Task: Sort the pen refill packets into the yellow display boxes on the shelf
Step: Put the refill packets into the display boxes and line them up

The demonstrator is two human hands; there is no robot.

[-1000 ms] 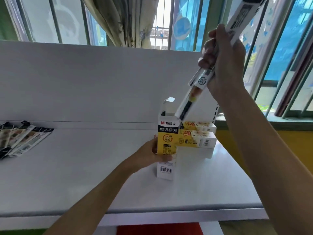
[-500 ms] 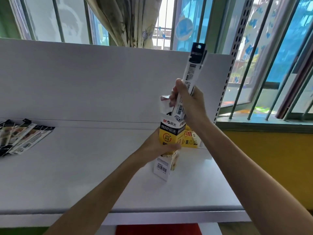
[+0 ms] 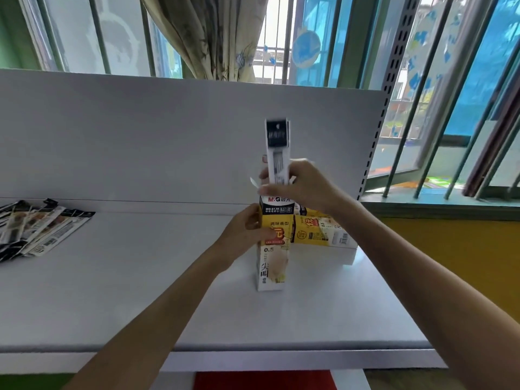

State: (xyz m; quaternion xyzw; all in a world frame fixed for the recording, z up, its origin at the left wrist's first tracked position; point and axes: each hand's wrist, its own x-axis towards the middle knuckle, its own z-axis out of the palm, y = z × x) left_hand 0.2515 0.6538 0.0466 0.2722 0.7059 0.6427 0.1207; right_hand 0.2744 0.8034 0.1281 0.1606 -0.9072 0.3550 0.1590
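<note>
So the tall yellow display box [image 3: 272, 266] is stood upright on the white shelf [image 3: 126, 291]. It's a slim cardboard carton with a black band near the top, yellow in the middle and glossy white toward the base, with lettering printed down the front. It's gripped around the middle by the left hand [image 3: 243, 235], with the thumb laid across the front face. The top flaps are folded open, and a pen refill packet [image 3: 277, 153] is held upright in that opening by the right hand [image 3: 299, 187], pinched between thumb and fingers [image 3: 267, 190] just above the box's rim. The packet is a long, flat, narrow sleeve, white with a black header. Its lower end is hidden, so how deep it sits can't be told. Just behind and to the right, more yellow boxes [image 3: 318, 232] are laid flat on something white. Well off to the left, a loose fan of spare packets [image 3: 42, 232] is spread on the shelf, shiny with black ends. The shelf is backed by a smooth white panel [image 3: 140, 136], edged by a perforated metal upright [image 3: 394, 88]. A patterned curtain [image 3: 208, 35] is seen beyond.
</note>
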